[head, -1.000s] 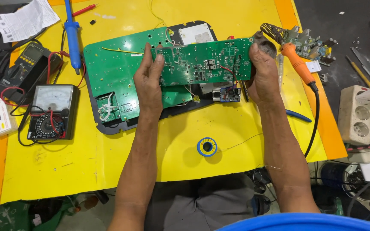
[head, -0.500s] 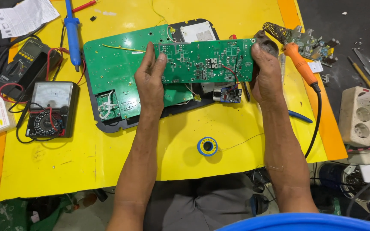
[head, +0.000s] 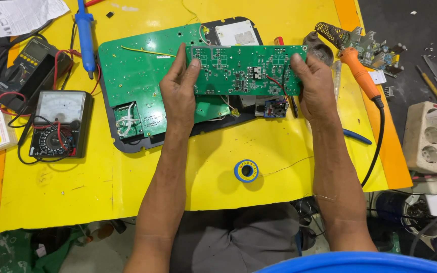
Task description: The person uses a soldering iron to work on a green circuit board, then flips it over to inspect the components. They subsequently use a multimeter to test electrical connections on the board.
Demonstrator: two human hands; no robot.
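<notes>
A long green circuit board (head: pixel 246 71) is held up between both hands, solder side towards me, above the yellow table top (head: pixel 127 187). My left hand (head: pixel 179 91) grips its left end with fingers curled over the edge. My right hand (head: pixel 315 86) grips its right end. Under the held board lies a larger green circuit board (head: pixel 137 81) in a black housing (head: pixel 127 145). A small blue module (head: pixel 275 107) with red wires hangs just below the held board.
An orange-handled soldering iron (head: pixel 361 76) rests on its coil stand at the upper right. A blue solder spool (head: pixel 246 171) sits near the front. Two multimeters (head: pixel 59 124) and a blue desoldering pump (head: pixel 86 35) lie left. A white power strip (head: pixel 426 136) is at right.
Both hands have kept hold of the long board and tilted and shifted it slightly upward; its face now shows flatter to me.
</notes>
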